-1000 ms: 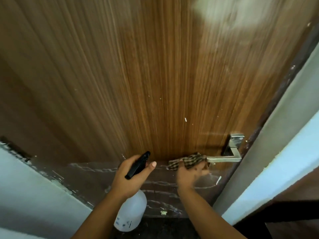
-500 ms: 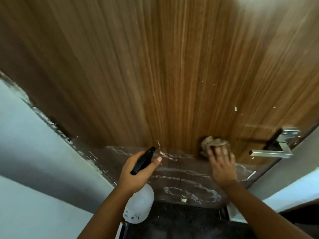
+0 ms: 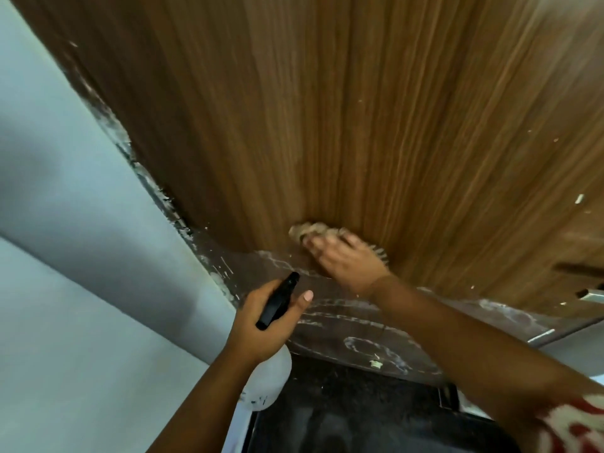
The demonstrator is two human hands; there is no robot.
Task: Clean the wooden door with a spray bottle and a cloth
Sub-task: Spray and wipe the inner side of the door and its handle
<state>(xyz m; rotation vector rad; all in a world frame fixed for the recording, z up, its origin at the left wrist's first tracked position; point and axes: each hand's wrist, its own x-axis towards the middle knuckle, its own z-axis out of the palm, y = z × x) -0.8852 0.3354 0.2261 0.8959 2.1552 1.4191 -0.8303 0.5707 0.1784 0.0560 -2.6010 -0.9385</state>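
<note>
Wooden door (image 3: 343,109) fills the view, streaked dark panel (image 3: 343,315) along its bottom. Spray bottle (image 3: 266,384), translucent white, contents not discernible, hangs under left hand (image 3: 261,325), whose fingers wrap its black trigger head (image 3: 277,300). Right hand (image 3: 346,259), blurred, fingers fairly flat, presses the cloth (image 3: 310,229) onto the door just above the panel; cloth bunches past its fingertips, up-right of left hand.

Your right hand (image 3: 346,259) is blurred and hides most of the cloth (image 3: 310,229), and the door handle (image 3: 593,293) is cut off at the right edge.
</note>
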